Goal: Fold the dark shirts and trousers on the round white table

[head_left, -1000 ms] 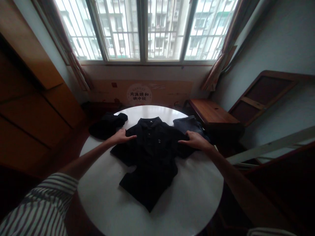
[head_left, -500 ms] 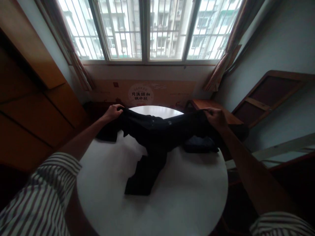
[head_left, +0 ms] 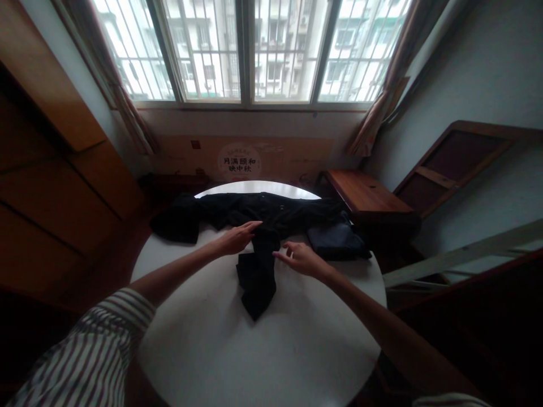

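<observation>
From the head view, your black shirt [head_left: 263, 226] lies on the round white desk [head_left: 263, 350] in a rough T. A long band runs left to right along the far side of the desk, and a narrower bunched tail [head_left: 257, 280] hangs from its middle toward you. So there are two axes: the band crosswise to you, the tail pointing at you.

Your left hand [head_left: 235, 238] sits just left of where the tail meets the band. Its fingers are open and laid flat, with the fingertips touching or nearly touching the cloth; the dark fabric makes the contact hard to judge. Your right hand [head_left: 299, 257] is just right of the tail and a little nearer to you, fingers loosely spread and pinching nothing. The tail lies between your two hands. The left hand is the closer one to the junction, the right the closer one to the tail's side.

A folded grey-blue garment [head_left: 335, 240] rests just right of your right hand, under the shirt's right end. Another dark bundle [head_left: 176, 223] lies at the left end of the band, at the desk's edge.
</observation>
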The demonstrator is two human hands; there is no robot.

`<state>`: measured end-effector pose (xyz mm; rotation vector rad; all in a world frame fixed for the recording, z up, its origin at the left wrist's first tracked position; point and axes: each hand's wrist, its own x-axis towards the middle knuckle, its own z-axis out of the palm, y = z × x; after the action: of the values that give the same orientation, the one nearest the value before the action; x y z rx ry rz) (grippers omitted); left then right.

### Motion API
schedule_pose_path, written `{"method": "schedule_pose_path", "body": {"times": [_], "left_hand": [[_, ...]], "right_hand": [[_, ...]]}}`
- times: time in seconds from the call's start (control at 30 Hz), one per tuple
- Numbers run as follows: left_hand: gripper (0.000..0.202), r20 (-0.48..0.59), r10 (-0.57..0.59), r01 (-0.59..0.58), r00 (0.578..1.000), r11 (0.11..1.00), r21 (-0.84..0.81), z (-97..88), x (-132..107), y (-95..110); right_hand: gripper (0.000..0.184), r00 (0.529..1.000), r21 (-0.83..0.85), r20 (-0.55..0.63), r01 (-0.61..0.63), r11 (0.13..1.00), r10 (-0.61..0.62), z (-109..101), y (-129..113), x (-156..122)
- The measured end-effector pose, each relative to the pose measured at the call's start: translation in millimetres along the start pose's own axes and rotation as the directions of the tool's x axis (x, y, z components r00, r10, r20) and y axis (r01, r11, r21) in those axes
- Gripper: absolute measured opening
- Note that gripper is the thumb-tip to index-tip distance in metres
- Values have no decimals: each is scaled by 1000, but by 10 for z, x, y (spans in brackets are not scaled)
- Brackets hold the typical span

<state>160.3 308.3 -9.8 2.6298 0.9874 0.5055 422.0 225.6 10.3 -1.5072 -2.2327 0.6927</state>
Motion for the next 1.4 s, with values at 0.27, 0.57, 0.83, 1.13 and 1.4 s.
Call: {"method": "schedule_pose_path", "body": {"times": [0.27,0.57,0.83,1.13,1.4], "left_hand": [[28,-18,-20,19,1000,998,-66,34,186,77],[31,-276,-302,17,912,701,-713,-233,-112,198],[19,-207,-194,110,959,926,-360,-374,-364,48],[49,107,-503,469,858,681,-562,-430,-844,640],[57,426,-419,595,802,620,-511,-128,-1009,858]], "right_hand": [[41,993,526,-116,66,848,-5,376,-118,164],[57,989,805,116,-42,592,-88,445,-314,41],[35,987,686,-99,161,710,-128,166,-567,-176],[36,901,457,169,288,842,-400,-97,-907,-741],[37,901,411,83,358,839,-425,72,-955,-712]]}}
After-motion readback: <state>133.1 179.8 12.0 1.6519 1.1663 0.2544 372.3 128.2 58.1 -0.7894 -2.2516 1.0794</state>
